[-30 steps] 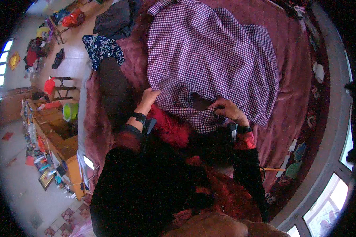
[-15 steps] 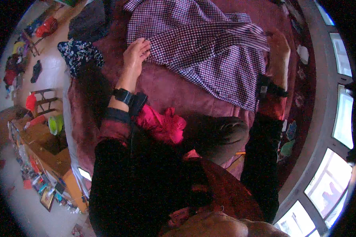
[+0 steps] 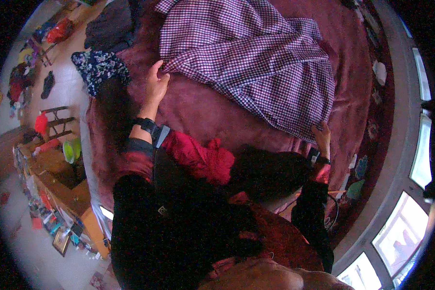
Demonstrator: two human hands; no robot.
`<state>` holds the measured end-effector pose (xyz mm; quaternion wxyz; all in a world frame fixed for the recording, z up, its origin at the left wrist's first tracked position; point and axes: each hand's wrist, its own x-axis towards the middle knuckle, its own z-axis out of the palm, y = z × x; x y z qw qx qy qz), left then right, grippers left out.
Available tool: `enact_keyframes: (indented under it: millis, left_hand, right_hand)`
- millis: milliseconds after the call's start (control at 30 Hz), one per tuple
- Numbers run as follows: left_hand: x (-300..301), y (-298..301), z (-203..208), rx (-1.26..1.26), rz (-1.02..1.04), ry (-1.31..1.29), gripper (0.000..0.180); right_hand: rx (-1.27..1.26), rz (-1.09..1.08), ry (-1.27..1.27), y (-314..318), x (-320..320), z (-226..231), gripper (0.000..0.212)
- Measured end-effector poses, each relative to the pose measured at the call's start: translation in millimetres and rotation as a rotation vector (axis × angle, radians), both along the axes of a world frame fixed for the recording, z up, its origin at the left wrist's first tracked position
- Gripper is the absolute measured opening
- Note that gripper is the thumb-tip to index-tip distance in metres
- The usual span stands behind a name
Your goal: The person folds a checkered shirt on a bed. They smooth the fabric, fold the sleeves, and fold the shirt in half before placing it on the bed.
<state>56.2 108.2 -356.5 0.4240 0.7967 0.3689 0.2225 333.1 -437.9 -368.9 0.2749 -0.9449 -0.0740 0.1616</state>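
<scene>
The left hand (image 3: 156,88) reaches out with its thumb and fingers apart, fingertips right at the near left corner of the checked cloth (image 3: 256,63); it does not look closed on anything. The right hand (image 3: 323,137) has its fingers bent at the cloth's near right corner — whether they pinch the fabric or merely rest on it, I cannot tell. The cloth lies spread and creased on the maroon blanket (image 3: 198,104) just beyond both hands. It looks thin, light and limp, not fragile, likely to wrinkle or slump if lifted from one spot, so holding it by two far-apart corners or along the edge seems best. Nearer the body, a red bundle (image 3: 205,159) and a dark-clad leg (image 3: 270,169) crowd the space in front of the cloth. Left of the left hand lies a dark floral cloth (image 3: 101,70), with dark clothing (image 3: 108,26) beyond it. Farther left, well apart — a stool (image 3: 60,126) and a bright green container (image 3: 72,150).
</scene>
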Motion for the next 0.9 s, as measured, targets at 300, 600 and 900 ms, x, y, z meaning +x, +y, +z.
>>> enact_keyframes:
  millis: [300, 600, 900]
  left_hand:
    - [18.5, 11.5, -13.1, 0.051, -0.069, 0.387, 0.050]
    - [5.0, 12.4, 17.9, 0.043, -0.213, 0.267, 0.023]
    - [-40.7, 14.9, -4.1, -0.171, -0.273, 0.409, 0.021]
  right_hand:
    - [0.258, -0.337, 0.252, -35.5, 11.7, -20.1, 0.044]
    - [-0.066, 0.058, 0.314, -63.5, 23.8, -11.8, 0.031]
    - [0.041, 0.228, 0.135, -74.6, 38.6, -61.7, 0.039]
